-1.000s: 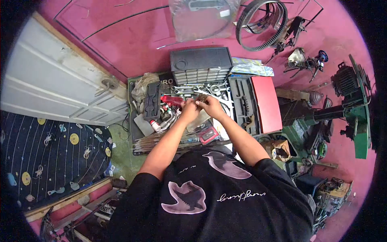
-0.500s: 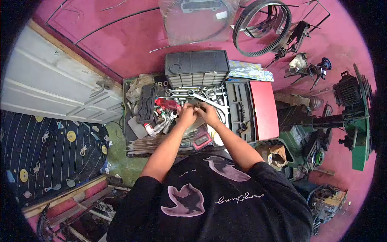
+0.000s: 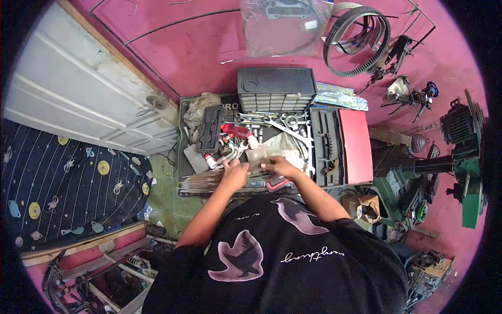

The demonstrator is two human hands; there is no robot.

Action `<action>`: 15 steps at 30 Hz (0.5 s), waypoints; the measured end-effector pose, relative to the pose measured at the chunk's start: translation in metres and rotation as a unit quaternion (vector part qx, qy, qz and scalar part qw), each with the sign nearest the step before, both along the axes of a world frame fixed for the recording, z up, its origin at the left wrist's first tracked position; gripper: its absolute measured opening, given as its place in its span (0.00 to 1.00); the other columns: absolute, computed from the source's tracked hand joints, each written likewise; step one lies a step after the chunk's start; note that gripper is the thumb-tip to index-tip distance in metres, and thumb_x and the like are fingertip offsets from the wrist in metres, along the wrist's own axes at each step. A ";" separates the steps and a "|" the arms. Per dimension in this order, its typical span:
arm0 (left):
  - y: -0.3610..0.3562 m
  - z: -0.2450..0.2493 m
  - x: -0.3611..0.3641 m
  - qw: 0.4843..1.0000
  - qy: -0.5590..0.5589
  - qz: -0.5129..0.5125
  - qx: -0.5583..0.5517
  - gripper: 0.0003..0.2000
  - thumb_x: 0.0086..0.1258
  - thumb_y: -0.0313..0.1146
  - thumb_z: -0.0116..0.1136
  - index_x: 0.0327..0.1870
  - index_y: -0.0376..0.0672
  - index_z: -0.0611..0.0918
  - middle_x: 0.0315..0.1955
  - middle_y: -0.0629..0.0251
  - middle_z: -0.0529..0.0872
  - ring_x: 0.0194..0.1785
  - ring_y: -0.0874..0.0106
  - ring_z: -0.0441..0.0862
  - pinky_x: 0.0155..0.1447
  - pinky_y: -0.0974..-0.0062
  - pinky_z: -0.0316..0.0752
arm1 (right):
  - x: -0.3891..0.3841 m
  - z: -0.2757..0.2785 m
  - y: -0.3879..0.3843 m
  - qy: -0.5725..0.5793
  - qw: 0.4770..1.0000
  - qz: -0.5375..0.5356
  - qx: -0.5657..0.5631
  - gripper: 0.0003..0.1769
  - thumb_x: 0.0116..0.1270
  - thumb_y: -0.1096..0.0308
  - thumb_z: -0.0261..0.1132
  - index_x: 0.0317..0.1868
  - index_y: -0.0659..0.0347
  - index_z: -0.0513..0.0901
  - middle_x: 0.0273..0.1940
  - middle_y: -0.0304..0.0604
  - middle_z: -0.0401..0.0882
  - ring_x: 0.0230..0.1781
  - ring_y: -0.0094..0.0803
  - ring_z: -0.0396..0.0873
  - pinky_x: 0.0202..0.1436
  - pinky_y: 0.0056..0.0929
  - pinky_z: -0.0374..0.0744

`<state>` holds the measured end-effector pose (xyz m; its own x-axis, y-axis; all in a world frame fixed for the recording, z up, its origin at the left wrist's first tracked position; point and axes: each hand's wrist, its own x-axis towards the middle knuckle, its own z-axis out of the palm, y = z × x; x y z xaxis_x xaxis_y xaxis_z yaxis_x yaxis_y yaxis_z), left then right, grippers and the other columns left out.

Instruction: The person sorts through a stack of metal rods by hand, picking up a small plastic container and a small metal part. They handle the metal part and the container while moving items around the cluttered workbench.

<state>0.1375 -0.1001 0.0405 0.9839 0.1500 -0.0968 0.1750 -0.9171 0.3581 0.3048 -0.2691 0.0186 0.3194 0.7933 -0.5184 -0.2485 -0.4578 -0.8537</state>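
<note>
My left hand (image 3: 236,174) is over the near part of the cluttered tabletop, its fingers curled together; whatever they hold, if anything, is too small to tell. Close by lie a small white bottle with a red cap (image 3: 210,161) and shiny metal tools (image 3: 232,152). To its right, my right hand (image 3: 281,166) has its fingers bent and pressed together at the edge of a clear plastic bag (image 3: 259,155); what is between them I cannot make out. A bundle of thin rods (image 3: 201,183) lies beside my left wrist. Under my right wrist a red-framed case (image 3: 277,183) is partly hidden.
A black drawer cabinet (image 3: 277,81) stands at the back, with several wrenches (image 3: 290,131) before it. A red-handled tool (image 3: 235,131) and black tray (image 3: 210,128) lie left. An open toolbox with a red lid (image 3: 356,146) sits right. A white door (image 3: 94,94) stands left.
Both hands have come apart and moved back toward my body from the middle of the tabletop. The plastic bag between them now shows more fully. The whole view has shifted to the right.
</note>
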 end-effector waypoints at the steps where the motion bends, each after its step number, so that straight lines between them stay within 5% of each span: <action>1: -0.003 -0.008 -0.009 1.000 -0.011 0.000 0.020 0.09 0.66 0.35 0.60 0.44 0.43 0.79 0.39 0.60 0.86 0.54 0.59 0.75 0.61 0.41 0.57 | -0.006 -0.001 -0.001 0.044 0.998 0.012 -0.047 0.25 0.68 0.49 0.68 0.50 0.65 0.84 0.39 0.39 0.86 0.37 0.26 0.80 0.44 0.26 0.79; 5: -0.004 -0.032 -0.033 0.997 -0.046 -0.015 0.061 0.08 0.66 0.36 0.61 0.43 0.46 0.80 0.40 0.65 0.86 0.55 0.62 0.75 0.61 0.41 0.57 | -0.023 -0.036 -0.001 0.019 0.997 0.042 -0.056 0.26 0.71 0.47 0.64 0.51 0.65 0.84 0.41 0.43 0.87 0.38 0.30 0.82 0.45 0.30 0.80; 8: -0.006 -0.028 -0.036 0.998 -0.045 0.011 0.044 0.08 0.66 0.36 0.60 0.43 0.46 0.81 0.39 0.64 0.86 0.56 0.61 0.75 0.62 0.39 0.57 | -0.029 -0.040 0.004 -0.120 0.986 0.062 -0.093 0.23 0.71 0.49 0.65 0.51 0.60 0.86 0.41 0.47 0.88 0.39 0.36 0.84 0.47 0.35 0.80; 10: -0.004 -0.028 -0.039 0.998 -0.046 0.016 0.047 0.08 0.66 0.36 0.60 0.42 0.46 0.82 0.39 0.63 0.86 0.56 0.62 0.75 0.62 0.40 0.57 | -0.036 0.012 0.013 -0.248 0.949 0.119 -0.153 0.18 0.67 0.51 0.67 0.51 0.52 0.87 0.42 0.50 0.87 0.41 0.45 0.86 0.48 0.39 0.79; 15: 0.006 -0.035 -0.050 0.996 -0.063 0.033 0.048 0.07 0.66 0.36 0.60 0.41 0.46 0.84 0.39 0.63 0.86 0.55 0.63 0.75 0.62 0.41 0.58 | -0.058 0.007 0.020 -0.355 0.922 0.079 -0.134 0.17 0.63 0.49 0.69 0.50 0.43 0.88 0.40 0.51 0.87 0.42 0.48 0.85 0.49 0.42 0.81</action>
